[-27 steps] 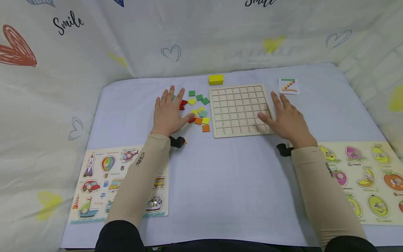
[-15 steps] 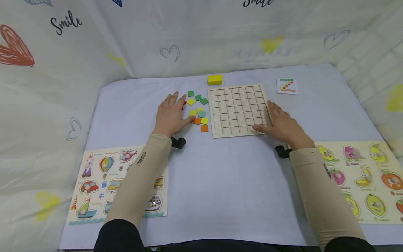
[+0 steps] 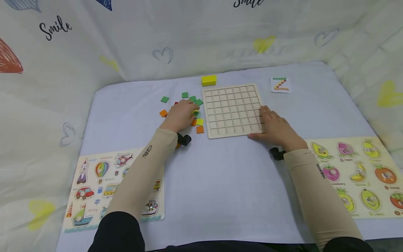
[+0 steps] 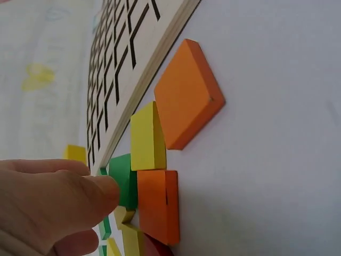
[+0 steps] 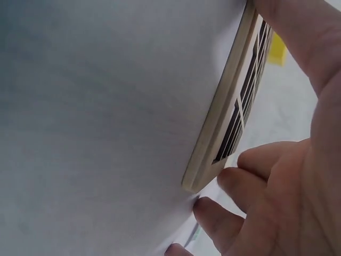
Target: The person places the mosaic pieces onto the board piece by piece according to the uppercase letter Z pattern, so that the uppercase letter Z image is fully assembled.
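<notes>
In the head view my left hand point(image 3: 179, 113) reaches over a loose group of small coloured tiles, fingers together and pointing down to the right. Its thumb overlaps a green tile point(image 4: 123, 181) in the left wrist view, beside a yellow tile point(image 4: 146, 137) and an orange tile point(image 4: 186, 96). No tile shows between the fingers. My right hand point(image 3: 277, 129) rests at the near right corner of the wooden grid board point(image 3: 233, 110). Its thumb lies along the front edge and its fingers along the right edge, spread around the corner point(image 5: 200, 178).
A yellow block point(image 3: 209, 81) stands behind the board, and a small pattern card point(image 3: 281, 85) lies to its right. A vehicle picture puzzle point(image 3: 85, 210) is at the front left, partly under the left arm. A fruit puzzle point(image 3: 349, 175) lies at the right.
My left hand has moved right over the tiles, its spread fingers drawing together and uncovering green and orange tiles. My right hand has come down to the board's near right corner.
</notes>
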Demonstrator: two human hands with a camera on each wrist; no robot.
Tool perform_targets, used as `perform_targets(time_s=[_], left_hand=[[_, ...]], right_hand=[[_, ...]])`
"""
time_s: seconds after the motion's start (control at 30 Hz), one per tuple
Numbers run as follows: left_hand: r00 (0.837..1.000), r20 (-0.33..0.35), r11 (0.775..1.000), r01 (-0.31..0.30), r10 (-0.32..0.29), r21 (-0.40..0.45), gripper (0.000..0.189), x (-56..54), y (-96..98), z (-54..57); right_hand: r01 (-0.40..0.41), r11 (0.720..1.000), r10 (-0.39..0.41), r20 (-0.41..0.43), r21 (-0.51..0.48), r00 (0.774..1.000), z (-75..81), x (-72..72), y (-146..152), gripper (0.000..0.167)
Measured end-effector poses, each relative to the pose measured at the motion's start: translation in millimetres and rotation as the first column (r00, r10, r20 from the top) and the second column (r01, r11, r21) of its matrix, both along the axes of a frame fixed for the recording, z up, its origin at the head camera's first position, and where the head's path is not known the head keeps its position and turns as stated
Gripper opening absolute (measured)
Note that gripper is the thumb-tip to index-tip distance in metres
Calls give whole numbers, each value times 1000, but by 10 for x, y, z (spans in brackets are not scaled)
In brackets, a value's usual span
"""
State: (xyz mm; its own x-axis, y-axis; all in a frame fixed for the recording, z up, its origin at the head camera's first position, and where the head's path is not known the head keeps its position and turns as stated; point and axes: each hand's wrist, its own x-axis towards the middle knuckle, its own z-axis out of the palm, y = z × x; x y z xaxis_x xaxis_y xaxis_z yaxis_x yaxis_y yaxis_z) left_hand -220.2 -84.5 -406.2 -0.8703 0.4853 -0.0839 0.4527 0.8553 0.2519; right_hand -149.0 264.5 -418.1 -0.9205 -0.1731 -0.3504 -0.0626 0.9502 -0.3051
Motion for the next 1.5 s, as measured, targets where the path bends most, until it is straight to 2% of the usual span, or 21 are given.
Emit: perform_targets(time_s=[0.2, 0.3, 0.5, 0.87, 1.17, 1.4, 1.5], left_hand=[[995, 92, 999, -38, 40, -18, 33, -57, 123, 17], [992, 112, 998, -59, 61, -15, 32, -72, 155, 50], [995, 95, 999, -35, 39, -36, 32, -91, 221, 60], [998, 65, 997, -21, 26, -77, 32, -87, 206, 53], [998, 36, 996, -44, 47, -72, 28, -85, 236, 39], [996, 53, 996, -64, 67, -58, 30, -91, 231, 40], [995, 61, 996, -70, 73, -57, 32, -138, 245, 31]], right_hand=[[0, 1000, 0, 13, -11, 1000, -39, 16, -18, 122], [-2, 1000, 2, 11, -13, 1000, -37, 17, -24, 121], [11, 1000, -11, 7, -11, 1000, -41, 34, 2, 118], [17, 1000, -17, 31, -14, 999, -14, 29, -12, 117], [31, 999, -30, 48, -17, 998, -9, 10, -19, 120], [33, 999, -32, 50, -25, 998, -12, 14, -36, 120], [35, 999, -33, 51, -29, 998, -20, 13, -25, 120]])
